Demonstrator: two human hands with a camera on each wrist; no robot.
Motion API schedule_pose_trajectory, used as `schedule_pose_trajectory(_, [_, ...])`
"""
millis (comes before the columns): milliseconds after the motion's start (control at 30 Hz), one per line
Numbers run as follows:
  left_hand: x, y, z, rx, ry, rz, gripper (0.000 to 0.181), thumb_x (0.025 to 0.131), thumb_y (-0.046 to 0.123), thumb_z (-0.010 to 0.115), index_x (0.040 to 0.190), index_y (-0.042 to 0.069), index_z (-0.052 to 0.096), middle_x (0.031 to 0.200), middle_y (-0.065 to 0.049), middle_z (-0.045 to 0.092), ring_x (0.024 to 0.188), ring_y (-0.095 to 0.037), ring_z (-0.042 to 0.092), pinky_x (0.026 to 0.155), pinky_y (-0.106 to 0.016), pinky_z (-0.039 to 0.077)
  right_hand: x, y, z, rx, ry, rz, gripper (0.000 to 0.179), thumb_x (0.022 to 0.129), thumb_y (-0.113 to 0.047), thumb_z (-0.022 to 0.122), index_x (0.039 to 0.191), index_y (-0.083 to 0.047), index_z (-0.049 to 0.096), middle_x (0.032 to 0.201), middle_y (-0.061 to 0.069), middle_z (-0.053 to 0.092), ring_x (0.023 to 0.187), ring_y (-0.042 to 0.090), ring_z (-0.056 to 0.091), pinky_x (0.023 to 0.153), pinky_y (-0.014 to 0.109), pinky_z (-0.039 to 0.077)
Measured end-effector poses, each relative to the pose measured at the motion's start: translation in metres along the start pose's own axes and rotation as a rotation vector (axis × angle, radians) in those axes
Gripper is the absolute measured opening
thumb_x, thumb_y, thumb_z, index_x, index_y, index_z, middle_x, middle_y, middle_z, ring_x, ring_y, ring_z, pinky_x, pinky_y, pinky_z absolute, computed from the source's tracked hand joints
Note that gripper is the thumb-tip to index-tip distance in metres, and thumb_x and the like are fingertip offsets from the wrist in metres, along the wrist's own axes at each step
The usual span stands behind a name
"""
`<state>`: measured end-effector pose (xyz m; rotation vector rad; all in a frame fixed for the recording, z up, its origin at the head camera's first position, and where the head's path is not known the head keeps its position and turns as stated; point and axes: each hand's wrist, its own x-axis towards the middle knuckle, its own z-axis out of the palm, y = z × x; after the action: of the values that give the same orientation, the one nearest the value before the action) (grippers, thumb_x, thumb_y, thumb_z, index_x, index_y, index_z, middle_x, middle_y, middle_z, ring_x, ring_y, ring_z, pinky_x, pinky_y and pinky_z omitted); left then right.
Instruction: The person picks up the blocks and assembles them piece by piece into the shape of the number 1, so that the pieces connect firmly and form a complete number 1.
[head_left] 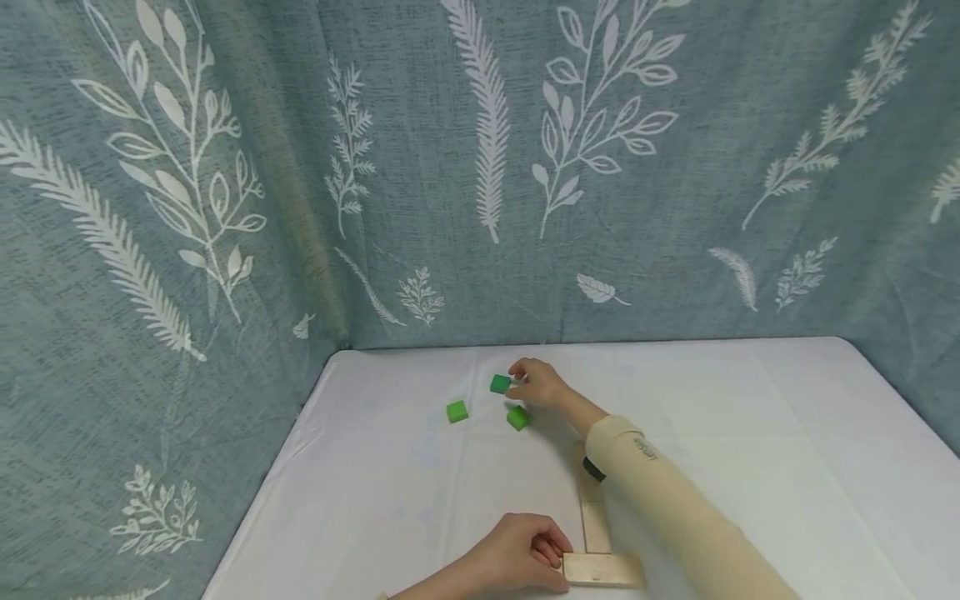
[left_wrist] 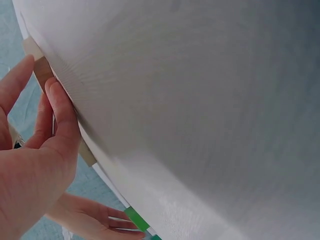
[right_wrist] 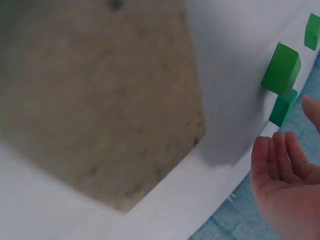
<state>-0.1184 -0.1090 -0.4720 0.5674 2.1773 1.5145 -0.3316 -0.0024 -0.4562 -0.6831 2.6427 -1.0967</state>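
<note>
My left hand (head_left: 519,550) pinches the left end of a light wooden block (head_left: 603,570), thumb at the near edge and index finger at the far corner. In the left wrist view, the thumb and a finger stand on either side of that block's end (left_wrist: 43,72). Farther back, my right hand (head_left: 542,385) reaches to a dark green block (head_left: 500,383), thumb and fingers spread beside it. The right wrist view shows a gap between those fingertips and the dark green block (right_wrist: 283,108). A lighter green block (head_left: 518,417) lies just in front of the right hand.
Another light green block (head_left: 457,412) lies to the left. More wooden blocks (head_left: 596,527) run back in a line from the held one, partly covered by the right sleeve (head_left: 675,500). A patterned curtain (head_left: 450,167) stands behind the white table (head_left: 360,483).
</note>
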Motion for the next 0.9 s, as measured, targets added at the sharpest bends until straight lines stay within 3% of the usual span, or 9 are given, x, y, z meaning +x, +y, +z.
schedule_pose_trajectory(233, [-0.001,-0.001,0.001,-0.002,0.008,0.026,0.026,0.067,0.001,0.079,0.089,0.003,0.066,0.072,0.003,0.062,0.065,0.001,0.057,0.063,-0.016,0.049,0.005,-0.006,0.007,-0.076,0.033,0.056,0.038,0.082,-0.015,0.068,0.114,0.001,0.056,0.109,0.014,0.058,0.102,0.027,0.053,0.088,0.037,0.043])
schedule_pose_trajectory(900, [0.000,-0.005,0.001,-0.028,0.002,0.000,0.025,0.068,0.001,0.077,0.090,0.005,0.066,0.073,0.004,0.060,0.065,0.000,0.056,0.063,-0.016,0.049,0.011,-0.007,0.013,-0.222,0.040,0.072,0.032,0.082,-0.020,0.069,0.109,-0.004,0.061,0.101,0.007,0.060,0.096,0.022,0.055,0.085,0.035,0.045])
